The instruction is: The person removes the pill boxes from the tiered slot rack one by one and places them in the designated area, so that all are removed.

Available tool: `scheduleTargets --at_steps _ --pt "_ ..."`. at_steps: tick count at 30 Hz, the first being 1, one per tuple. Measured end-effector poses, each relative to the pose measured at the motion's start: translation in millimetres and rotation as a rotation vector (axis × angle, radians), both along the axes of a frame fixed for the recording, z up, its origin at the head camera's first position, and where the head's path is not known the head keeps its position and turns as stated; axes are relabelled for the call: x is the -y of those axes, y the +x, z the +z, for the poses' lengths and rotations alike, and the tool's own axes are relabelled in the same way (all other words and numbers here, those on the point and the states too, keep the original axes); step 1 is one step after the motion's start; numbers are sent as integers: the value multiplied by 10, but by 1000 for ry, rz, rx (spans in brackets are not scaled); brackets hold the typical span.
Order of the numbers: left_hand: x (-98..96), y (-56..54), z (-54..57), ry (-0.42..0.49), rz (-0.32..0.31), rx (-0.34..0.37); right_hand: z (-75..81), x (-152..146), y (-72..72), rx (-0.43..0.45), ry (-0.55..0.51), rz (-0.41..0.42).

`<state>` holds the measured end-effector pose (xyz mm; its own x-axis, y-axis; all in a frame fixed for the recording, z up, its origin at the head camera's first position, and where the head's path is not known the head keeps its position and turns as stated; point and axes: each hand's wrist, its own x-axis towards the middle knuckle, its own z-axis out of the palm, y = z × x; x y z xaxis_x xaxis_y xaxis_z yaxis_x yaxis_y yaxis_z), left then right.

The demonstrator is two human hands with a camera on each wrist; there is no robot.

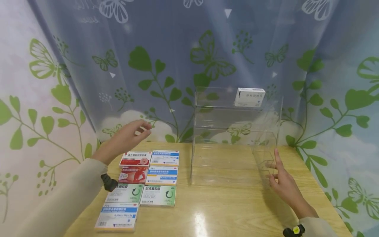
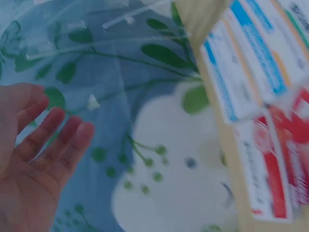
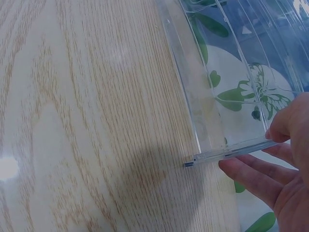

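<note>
A clear acrylic tiered display stand (image 1: pixel 193 158) stands at the back right of the table. One white medicine box (image 1: pixel 249 97) leans upright on its top tier, to the right. My right hand (image 1: pixel 285 186) pinches the stand's right side panel (image 3: pixel 236 151), thumb on one face and fingers on the other in the right wrist view. Held in the air left of the stand, my left hand (image 1: pixel 130 133) has loosely bent fingers and nothing in them. Below it lie a red-and-white medicine box (image 1: pixel 134 159) and a red box (image 1: pixel 133 175), also blurred in the left wrist view.
Beside the red boxes lie blue-and-white medicine boxes (image 1: pixel 162 176) and green-and-white ones (image 1: pixel 158 196), flat in two columns. Another blue-and-white box (image 1: pixel 116 215) is nearest the front. A patterned curtain (image 1: pixel 165 65) hangs behind the wooden table (image 1: pixel 225 210).
</note>
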<state>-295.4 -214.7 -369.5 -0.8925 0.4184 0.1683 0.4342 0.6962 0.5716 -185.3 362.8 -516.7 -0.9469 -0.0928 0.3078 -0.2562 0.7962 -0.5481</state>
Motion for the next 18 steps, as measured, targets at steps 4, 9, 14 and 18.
scheduleTargets --at_steps 4,9,14,18 --pt "-473 -181 247 69 -45 -89 -11 -6 8 4 -11 3" --pt "-1056 -347 523 111 -113 -190 -20 -9 9 1 -16 7" --pt "-1562 -461 732 123 -168 -224 -25 -6 1 -11 -2 5" --pt "-1892 -525 834 106 -200 -240 -22 2 0 -10 -3 4"
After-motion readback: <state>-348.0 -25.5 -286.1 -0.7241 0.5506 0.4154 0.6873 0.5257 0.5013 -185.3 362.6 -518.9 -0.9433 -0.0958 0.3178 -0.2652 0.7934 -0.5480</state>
